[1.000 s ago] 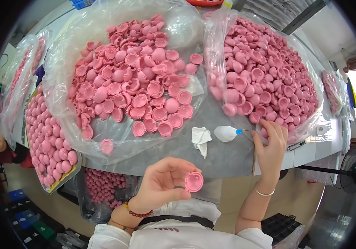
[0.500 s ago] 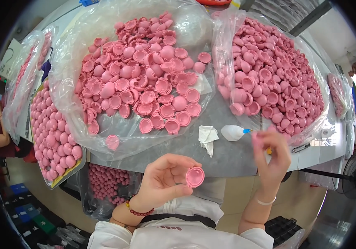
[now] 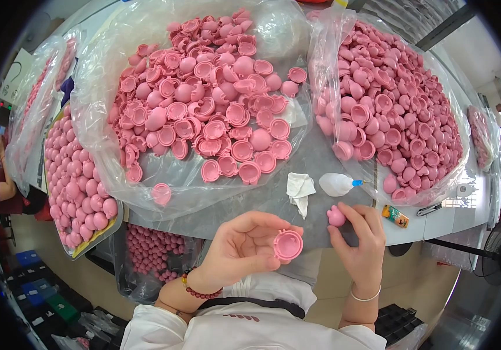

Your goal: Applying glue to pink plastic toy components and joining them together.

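Note:
In my left hand (image 3: 244, 248) is a hollow pink half-shell (image 3: 288, 245), its open side turned up toward me between thumb and fingers. My right hand (image 3: 360, 236) pinches a small rounded pink piece (image 3: 336, 216) with little bumps on top, just above the table's front edge. The two pieces are apart. Beyond my hands lie a white squeeze bottle (image 3: 336, 184) with a blue needle tip and a crumpled white cloth (image 3: 300, 191).
Loose pink shells (image 3: 204, 111) lie heaped on clear plastic at the centre. A second heap (image 3: 396, 111) fills a bag at right. A tray of rounded pink pieces (image 3: 81, 192) stands at left. A small printed tube (image 3: 395, 216) lies near the right edge; another person (image 3: 0, 186) sits far left.
My right hand has come left and down from beside the right-hand bag, bringing the small pink piece nearer the half-shell. My left hand has shifted slightly right, still holding its shell.

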Action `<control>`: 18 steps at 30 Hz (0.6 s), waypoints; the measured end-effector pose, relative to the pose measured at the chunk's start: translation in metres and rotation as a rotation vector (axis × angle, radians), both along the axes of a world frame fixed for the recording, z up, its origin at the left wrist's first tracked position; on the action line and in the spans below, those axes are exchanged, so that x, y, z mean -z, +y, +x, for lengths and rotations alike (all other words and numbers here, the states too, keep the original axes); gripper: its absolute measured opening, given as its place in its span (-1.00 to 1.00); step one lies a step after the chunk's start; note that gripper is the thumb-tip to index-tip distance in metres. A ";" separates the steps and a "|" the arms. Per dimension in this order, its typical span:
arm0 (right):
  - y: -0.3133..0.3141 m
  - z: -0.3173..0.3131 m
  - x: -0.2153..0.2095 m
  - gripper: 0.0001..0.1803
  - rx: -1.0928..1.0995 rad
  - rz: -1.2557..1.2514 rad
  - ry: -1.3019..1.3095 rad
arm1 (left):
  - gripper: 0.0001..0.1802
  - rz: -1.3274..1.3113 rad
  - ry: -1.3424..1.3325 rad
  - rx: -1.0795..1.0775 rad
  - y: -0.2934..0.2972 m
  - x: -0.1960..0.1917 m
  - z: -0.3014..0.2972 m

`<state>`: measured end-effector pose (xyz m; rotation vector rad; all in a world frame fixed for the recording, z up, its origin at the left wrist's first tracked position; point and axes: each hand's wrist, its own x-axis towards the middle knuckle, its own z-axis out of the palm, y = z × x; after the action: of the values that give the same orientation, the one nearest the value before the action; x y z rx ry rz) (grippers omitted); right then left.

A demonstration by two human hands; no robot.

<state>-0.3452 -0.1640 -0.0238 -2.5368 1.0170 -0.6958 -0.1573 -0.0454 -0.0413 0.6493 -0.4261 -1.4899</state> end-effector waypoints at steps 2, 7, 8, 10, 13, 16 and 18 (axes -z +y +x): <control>0.003 0.001 -0.002 -0.63 -0.013 0.062 -0.045 | -0.50 -0.024 -0.069 -0.033 0.000 0.000 -0.003; 0.020 0.013 -0.018 -0.60 -0.179 0.286 -0.391 | -0.54 -0.089 -0.367 -0.050 -0.001 -0.001 -0.005; 0.020 0.018 -0.019 -0.59 -0.248 0.232 -0.388 | -0.56 -0.091 -0.409 -0.040 -0.001 -0.004 -0.007; 0.018 0.024 -0.017 -0.58 -0.319 0.177 -0.388 | -0.57 -0.093 -0.454 -0.030 -0.002 -0.005 -0.008; 0.016 0.028 -0.014 -0.57 -0.348 0.171 -0.358 | -0.58 -0.081 -0.610 -0.058 -0.001 -0.004 -0.008; 0.018 0.026 -0.013 -0.56 -0.323 0.146 -0.327 | -0.59 -0.104 -0.657 -0.083 -0.001 -0.001 -0.009; 0.018 0.025 -0.013 -0.57 -0.311 0.139 -0.321 | -0.57 -0.129 -0.689 -0.077 -0.002 -0.001 -0.009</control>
<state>-0.3202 -0.1457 -0.0111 -2.2944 0.5296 -0.8683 -0.1667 -0.0473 -0.0399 1.0583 -1.0022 -1.1232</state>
